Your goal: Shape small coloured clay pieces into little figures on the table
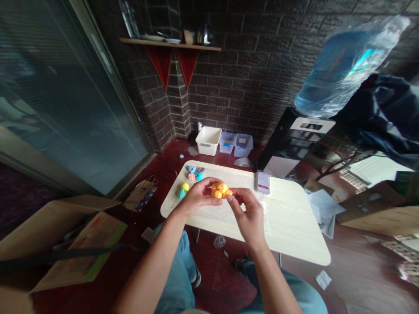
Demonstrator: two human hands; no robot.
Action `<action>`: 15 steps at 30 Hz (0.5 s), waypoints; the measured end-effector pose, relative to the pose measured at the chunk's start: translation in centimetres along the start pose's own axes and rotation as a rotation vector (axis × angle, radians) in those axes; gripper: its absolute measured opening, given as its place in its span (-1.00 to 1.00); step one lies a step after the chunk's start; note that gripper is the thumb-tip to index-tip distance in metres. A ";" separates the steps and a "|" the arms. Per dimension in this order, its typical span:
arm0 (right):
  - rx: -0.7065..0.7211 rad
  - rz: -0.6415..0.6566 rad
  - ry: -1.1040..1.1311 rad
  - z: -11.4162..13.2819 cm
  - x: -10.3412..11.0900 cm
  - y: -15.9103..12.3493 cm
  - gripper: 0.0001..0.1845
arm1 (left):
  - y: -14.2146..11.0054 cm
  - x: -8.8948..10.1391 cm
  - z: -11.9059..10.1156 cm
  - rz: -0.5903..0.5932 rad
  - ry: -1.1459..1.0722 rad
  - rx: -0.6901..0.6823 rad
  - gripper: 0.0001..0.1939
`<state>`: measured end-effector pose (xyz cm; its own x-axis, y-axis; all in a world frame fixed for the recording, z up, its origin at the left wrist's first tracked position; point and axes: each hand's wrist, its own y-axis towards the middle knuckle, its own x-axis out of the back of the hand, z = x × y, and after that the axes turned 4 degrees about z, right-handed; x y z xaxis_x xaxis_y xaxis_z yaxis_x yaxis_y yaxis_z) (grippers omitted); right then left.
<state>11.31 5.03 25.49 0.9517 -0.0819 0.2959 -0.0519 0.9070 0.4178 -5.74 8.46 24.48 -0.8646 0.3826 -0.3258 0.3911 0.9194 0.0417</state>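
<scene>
Left hand (pixel 198 195), right hand (pixel 251 214) hold orange lump (pixel 220 190) (clay, perhaps) above pale table (pixel 294 218) bearing phone (pixel 263 182).

So the orange-yellow lump (pixel 219 190) above the desk (pixel 296 222) is easily the warmest colour here, and the desk itself is pale cream with faint wood grain. On the desk's left end there's a yellow lump (pixel 185 186), green lump (pixel 181 194), pink lump (pixel 191 176), turquoise lump (pixel 198 176), blue lump (pixel 191 168) and grey lump (pixel 201 169). Behind the desk: a cream bin (pixel 207 149) and dark brown brick wall (pixel 229 87) with lighter lines. Left of the desk, a tan paper bag (pixel 135 197) has white dots on blue. Floor (pixel 212 270) under the desk is deep red.
</scene>
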 end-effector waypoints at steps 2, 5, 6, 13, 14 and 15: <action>0.057 -0.013 -0.058 0.4 0.2 -0.1 -0.93 | 0.0 -0.3 -0.2 0.000 0.010 -0.003 -0.47; 0.117 -0.027 -0.117 0.7 0.2 -0.2 -0.93 | -0.1 -0.6 -0.5 -0.008 0.031 0.001 -0.45; 0.130 -0.031 -0.128 0.8 0.2 -0.3 -0.93 | -0.2 -0.7 -0.6 -0.010 0.034 0.003 -0.44; 0.187 -0.044 -0.180 0.8 0.1 -0.6 -0.95 | -0.3 -1.0 -0.7 0.003 0.053 -0.002 -0.45; 0.191 -0.044 -0.190 0.8 0.0 -0.7 -0.94 | -0.3 -1.0 -0.7 0.007 0.057 -0.002 -0.45; 0.194 -0.045 -0.200 0.8 0.1 -0.7 -0.94 | -0.3 -1.0 -0.6 0.009 0.060 -0.002 -0.45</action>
<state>11.15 4.10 25.94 0.8767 -0.2179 0.4290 -0.0859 0.8064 0.5851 -5.15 7.87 25.39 -0.8781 0.3959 -0.2686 0.3987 0.9159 0.0464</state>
